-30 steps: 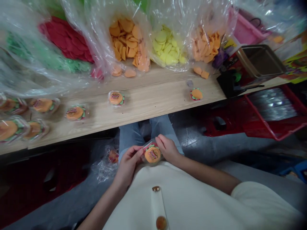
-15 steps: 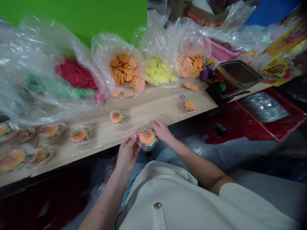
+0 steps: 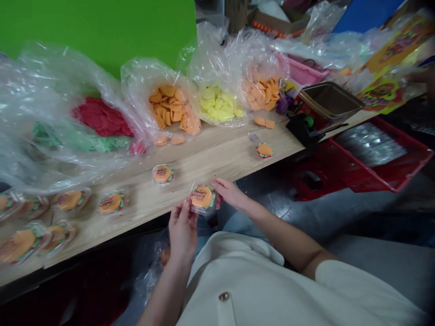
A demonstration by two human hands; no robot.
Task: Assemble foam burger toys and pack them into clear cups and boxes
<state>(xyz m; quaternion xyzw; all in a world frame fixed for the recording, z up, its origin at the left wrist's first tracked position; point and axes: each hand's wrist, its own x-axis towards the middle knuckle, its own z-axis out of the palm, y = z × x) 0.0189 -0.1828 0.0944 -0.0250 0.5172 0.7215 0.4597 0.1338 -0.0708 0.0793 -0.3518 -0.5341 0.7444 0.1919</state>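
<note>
Between my two hands, at the table's front edge, is a packaged toy burger (image 3: pixel 203 197) in a clear plastic case with a printed label on its orange bun. My left hand (image 3: pixel 184 222) pinches its left side with thumb and fingers. On the right side, my right hand (image 3: pixel 227 194) grips the case, with some fingertips hidden behind it. Another cased burger (image 3: pixel 163 174) lies on the wooden table (image 3: pixel 204 163) just beyond. An unlabelled burger (image 3: pixel 264 150) sits farther right, beside a small clear piece (image 3: pixel 253 137).
Clear bags along the back hold red pieces (image 3: pixel 102 117), orange pieces (image 3: pixel 170 106), yellow pieces (image 3: pixel 220 103) and green pieces (image 3: pixel 102 144). Several cased burgers (image 3: pixel 111 203) lie at left. A black tape dispenser (image 3: pixel 304 131) and an open tin (image 3: pixel 335 99) stand right, above a red crate (image 3: pixel 384 174).
The burger case has tilted and shifted slightly left in my hands, its label facing up more clearly. My right fingers have moved to grip its side. The camera view has shifted slightly.
</note>
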